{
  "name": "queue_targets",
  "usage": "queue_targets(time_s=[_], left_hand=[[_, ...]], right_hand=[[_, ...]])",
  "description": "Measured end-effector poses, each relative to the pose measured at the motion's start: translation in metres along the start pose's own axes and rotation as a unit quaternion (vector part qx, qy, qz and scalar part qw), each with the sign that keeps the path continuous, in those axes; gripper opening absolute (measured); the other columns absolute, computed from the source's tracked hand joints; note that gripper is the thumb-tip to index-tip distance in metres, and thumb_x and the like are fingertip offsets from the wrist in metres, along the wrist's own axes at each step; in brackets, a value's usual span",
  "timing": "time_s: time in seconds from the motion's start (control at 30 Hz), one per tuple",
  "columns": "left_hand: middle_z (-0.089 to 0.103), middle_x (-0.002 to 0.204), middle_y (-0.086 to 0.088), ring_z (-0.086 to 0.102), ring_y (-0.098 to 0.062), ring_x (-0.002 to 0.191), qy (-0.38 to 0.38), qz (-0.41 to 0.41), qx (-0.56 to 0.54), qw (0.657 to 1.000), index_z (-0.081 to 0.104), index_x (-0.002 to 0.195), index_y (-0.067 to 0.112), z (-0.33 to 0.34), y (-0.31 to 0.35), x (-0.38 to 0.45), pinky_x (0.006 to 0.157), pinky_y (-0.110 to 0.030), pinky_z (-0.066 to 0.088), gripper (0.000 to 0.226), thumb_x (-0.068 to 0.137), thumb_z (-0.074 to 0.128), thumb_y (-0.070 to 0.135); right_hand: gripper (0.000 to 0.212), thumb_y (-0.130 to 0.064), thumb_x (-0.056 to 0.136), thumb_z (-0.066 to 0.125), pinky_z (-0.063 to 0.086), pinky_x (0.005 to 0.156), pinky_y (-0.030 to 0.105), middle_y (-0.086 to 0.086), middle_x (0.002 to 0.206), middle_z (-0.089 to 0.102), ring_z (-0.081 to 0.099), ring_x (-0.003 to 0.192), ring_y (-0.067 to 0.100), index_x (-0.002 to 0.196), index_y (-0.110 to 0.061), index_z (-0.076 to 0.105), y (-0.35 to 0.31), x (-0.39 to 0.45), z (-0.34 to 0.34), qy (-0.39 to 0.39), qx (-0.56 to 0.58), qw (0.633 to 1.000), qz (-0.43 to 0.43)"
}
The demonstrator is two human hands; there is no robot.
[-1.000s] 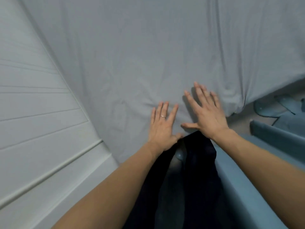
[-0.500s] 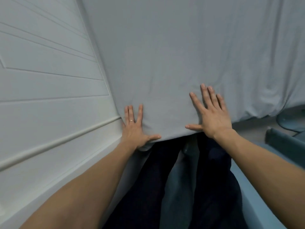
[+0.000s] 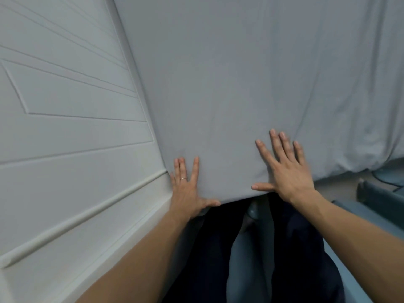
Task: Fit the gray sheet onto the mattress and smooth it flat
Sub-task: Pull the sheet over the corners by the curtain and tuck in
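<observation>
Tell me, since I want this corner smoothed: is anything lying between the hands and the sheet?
Nothing visible. The left hand and right hand both lie flat, fingers spread, directly on the sheet near its front edge, the left one beside the white wall.

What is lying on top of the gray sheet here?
Both hands, fingers spread flat: left hand by the wall, right hand near the edge. The gray sheet hides whatever is beneath.

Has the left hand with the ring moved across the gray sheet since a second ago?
Yes. The left hand slid leftward along the gray sheet, reaching the white panelled wall.
</observation>
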State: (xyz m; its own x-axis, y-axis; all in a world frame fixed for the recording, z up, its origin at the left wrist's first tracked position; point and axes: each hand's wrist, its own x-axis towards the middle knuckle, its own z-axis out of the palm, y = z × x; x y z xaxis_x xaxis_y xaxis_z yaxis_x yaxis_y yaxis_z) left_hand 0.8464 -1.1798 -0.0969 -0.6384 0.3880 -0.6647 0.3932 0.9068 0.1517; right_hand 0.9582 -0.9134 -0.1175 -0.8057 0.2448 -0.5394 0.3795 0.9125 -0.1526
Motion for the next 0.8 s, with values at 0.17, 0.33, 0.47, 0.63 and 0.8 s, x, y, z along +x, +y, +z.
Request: queue_targets(time_s=[0.17,0.33,0.47,0.63,0.8], left_hand=[[-0.028,0.157,-0.013,-0.033,-0.027,0.144,-0.043,-0.035,0.052,0.997,-0.025,0.150,0.035,-0.013,0.009,-0.003,0.119,-0.052,-0.010,0.143,0.041,0.041,0.102],[0.027,0.155,-0.023,0.018,-0.034,0.146,0.080,0.003,0.060,0.995,0.024,0.154,0.014,-0.030,0.057,0.003,0.119,-0.049,0.010,0.111,0.070,0.037,0.087],[0.045,0.142,-0.025,0.042,-0.040,0.133,0.115,0.210,0.020,0.971,0.046,0.140,0.005,-0.028,0.137,0.040,0.111,-0.047,0.024,0.081,0.083,0.048,0.063],[0.033,0.154,-0.017,0.024,-0.033,0.146,0.082,0.353,0.058,0.930,0.032,0.150,0.010,-0.033,0.270,0.090,0.119,-0.041,0.012,0.086,0.083,0.055,0.059],[-0.012,0.163,-0.010,-0.024,-0.026,0.148,0.007,0.392,0.186,0.901,-0.011,0.156,0.024,-0.028,0.357,0.112,0.120,-0.045,-0.012,0.124,0.069,0.060,0.078]], right_hand=[[0.133,-0.083,0.054,0.066,-0.005,0.119,0.049,0.006,0.163,-0.016,-0.011,0.151,0.025,0.157,-0.032,-0.002,-0.001,-0.006,-0.006,-0.015,0.017,1.000,-0.010],[0.096,-0.072,0.076,0.059,0.011,0.120,0.048,0.005,0.166,0.003,0.009,0.152,0.024,0.155,-0.037,0.016,0.028,-0.005,-0.033,0.043,0.103,0.994,-0.010],[0.067,-0.060,0.091,0.047,0.026,0.111,0.043,0.009,0.161,0.025,0.036,0.141,0.028,0.149,-0.028,0.037,0.091,-0.014,-0.043,0.120,0.133,0.980,0.091],[0.053,-0.045,0.099,0.040,0.029,0.110,0.046,0.015,0.157,0.030,0.039,0.136,0.033,0.142,-0.015,0.044,0.196,-0.019,-0.053,0.208,0.155,0.912,0.319],[0.063,-0.045,0.103,0.030,0.006,0.121,0.041,0.005,0.166,-0.004,0.002,0.153,0.022,0.157,-0.019,0.013,0.278,-0.013,-0.042,0.136,0.154,0.918,0.339]])
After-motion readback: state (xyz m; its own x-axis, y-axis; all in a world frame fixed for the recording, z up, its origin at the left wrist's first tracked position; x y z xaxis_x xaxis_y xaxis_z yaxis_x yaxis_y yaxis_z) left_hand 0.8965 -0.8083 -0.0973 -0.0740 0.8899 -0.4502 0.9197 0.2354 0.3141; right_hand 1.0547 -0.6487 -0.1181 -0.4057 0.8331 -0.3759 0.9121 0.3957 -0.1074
